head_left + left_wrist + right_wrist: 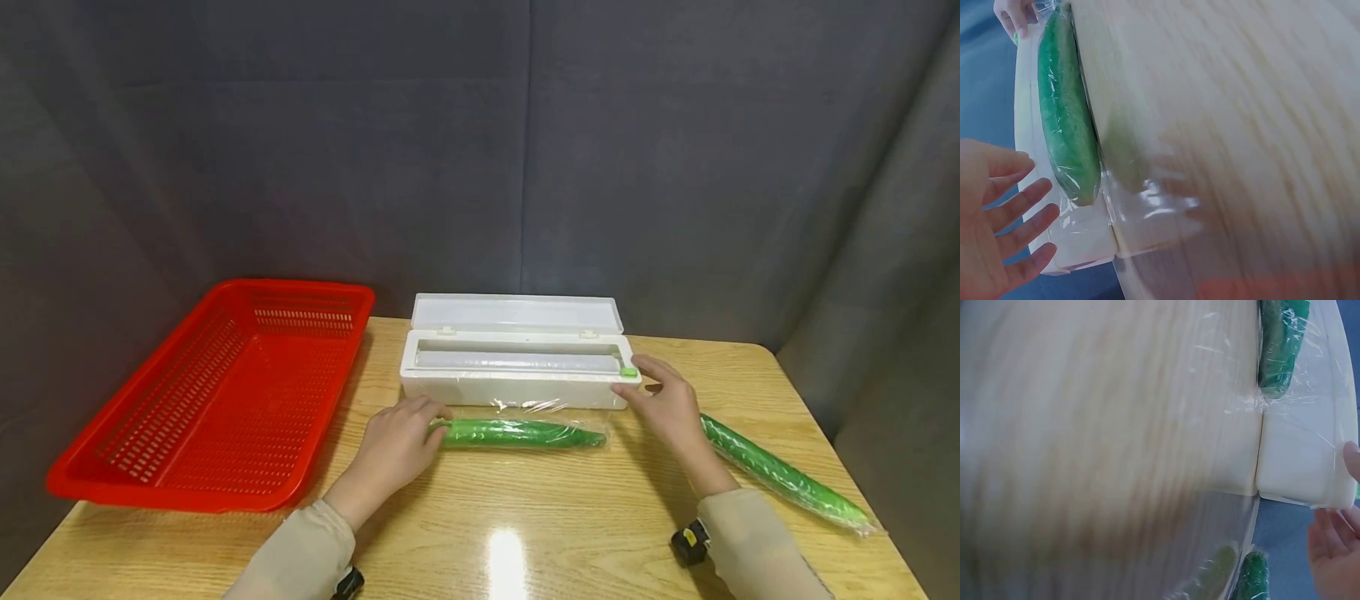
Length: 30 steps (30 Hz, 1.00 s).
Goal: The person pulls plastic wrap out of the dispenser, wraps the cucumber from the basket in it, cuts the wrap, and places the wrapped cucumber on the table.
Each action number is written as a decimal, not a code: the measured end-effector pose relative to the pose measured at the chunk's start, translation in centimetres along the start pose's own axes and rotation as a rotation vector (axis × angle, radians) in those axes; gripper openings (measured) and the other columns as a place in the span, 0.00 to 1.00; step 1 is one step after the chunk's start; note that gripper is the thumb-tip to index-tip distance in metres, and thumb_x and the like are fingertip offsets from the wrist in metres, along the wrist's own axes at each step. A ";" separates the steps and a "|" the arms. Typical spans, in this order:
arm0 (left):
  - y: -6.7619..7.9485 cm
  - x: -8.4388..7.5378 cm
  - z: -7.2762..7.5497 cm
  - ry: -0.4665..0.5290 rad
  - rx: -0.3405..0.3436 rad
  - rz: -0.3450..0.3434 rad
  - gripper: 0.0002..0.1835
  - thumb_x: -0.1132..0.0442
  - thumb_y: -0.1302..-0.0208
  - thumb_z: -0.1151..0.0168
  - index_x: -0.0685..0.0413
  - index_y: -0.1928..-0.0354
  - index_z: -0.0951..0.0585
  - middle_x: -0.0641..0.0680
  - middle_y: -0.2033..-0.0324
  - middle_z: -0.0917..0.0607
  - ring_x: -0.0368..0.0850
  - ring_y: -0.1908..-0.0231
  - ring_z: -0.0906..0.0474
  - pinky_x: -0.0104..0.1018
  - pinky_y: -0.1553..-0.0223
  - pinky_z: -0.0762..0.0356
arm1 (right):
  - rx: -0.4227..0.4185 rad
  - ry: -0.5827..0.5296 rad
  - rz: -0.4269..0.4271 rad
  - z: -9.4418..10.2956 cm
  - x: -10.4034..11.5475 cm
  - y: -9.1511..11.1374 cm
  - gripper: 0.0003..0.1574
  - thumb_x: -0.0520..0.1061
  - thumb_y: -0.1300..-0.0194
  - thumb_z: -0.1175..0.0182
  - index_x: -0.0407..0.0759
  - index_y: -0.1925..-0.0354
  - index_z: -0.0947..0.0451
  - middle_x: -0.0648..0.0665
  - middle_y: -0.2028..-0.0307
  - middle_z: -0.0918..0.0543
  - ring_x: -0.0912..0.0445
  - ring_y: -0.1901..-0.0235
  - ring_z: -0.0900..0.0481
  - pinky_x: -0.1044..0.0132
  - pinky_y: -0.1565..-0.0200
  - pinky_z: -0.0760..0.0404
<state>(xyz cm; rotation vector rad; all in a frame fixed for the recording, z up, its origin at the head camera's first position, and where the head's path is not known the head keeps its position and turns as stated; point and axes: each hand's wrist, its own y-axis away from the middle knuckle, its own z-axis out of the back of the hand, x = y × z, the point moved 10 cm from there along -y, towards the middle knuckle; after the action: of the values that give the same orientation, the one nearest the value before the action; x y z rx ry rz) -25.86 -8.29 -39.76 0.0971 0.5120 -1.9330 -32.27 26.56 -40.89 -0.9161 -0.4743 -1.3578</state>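
Note:
A cucumber (517, 433) with clear film about it lies crosswise in front of a white cling film dispenser (510, 392). The dispenser's lid stands up and its roll (517, 361) shows inside. Beside the cucumber's left end is my left hand (401, 437); in the left wrist view its fingers (1032, 234) are spread, holding nothing. My right hand (667, 408) grips the dispenser's right end, thumb on the front and fingers round the corner, close to a green slider (628, 372). Loose film reaches from the dispenser down to the cucumber.
A red plastic basket (315, 467) stands at the left of the wooden table (570, 533). At the right, behind my right wrist, lies another film-wrapped cucumber (787, 475). Dark grey cloth (480, 167) hangs behind the table and at both sides.

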 end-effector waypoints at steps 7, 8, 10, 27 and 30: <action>-0.4 -1.2 0.2 0.035 0.005 -0.011 0.09 0.57 0.35 0.32 0.44 0.54 0.15 0.46 0.55 0.14 0.48 0.52 0.18 0.50 0.57 0.20 | 0.006 -0.025 -0.054 0.3 -0.7 0.1 0.37 0.46 0.38 0.30 0.32 0.35 0.29 0.31 0.37 0.27 0.38 0.40 0.26 0.47 0.45 0.24; -0.6 -1.4 0.3 0.041 0.009 -0.017 0.09 0.57 0.35 0.33 0.44 0.54 0.15 0.46 0.55 0.14 0.48 0.52 0.18 0.50 0.56 0.21 | 0.008 -0.023 -0.057 0.4 -0.8 0.1 0.38 0.47 0.38 0.30 0.32 0.35 0.29 0.31 0.37 0.27 0.37 0.41 0.26 0.47 0.45 0.24; -1.0 -2.2 0.3 0.048 0.021 -0.040 0.10 0.57 0.35 0.33 0.45 0.53 0.15 0.46 0.54 0.14 0.48 0.50 0.19 0.50 0.54 0.21 | 0.011 -0.014 -0.056 0.4 -0.8 0.1 0.38 0.48 0.37 0.30 0.33 0.35 0.29 0.32 0.36 0.27 0.37 0.42 0.25 0.47 0.45 0.24; -8.1 -15.2 -1.8 -0.135 0.175 -0.383 0.13 0.52 0.30 0.40 0.40 0.47 0.16 0.41 0.53 0.15 0.41 0.55 0.19 0.37 0.58 0.21 | -0.028 0.027 0.002 0.6 -0.3 0.2 0.34 0.42 0.39 0.29 0.31 0.38 0.26 0.32 0.39 0.25 0.37 0.49 0.19 0.52 0.52 0.19; -9.3 -17.1 -2.5 -0.180 0.190 -0.423 0.14 0.51 0.30 0.40 0.38 0.46 0.16 0.41 0.51 0.15 0.39 0.56 0.19 0.34 0.62 0.21 | -0.034 0.017 0.007 0.4 -0.2 0.1 0.33 0.42 0.39 0.29 0.31 0.39 0.25 0.32 0.40 0.24 0.38 0.51 0.18 0.55 0.55 0.17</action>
<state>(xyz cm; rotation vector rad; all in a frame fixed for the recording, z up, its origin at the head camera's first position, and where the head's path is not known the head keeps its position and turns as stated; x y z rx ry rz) -27.55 10.40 -34.11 -0.0692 0.2384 -2.3750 -32.19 27.00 -40.85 -0.9325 -0.4356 -1.3703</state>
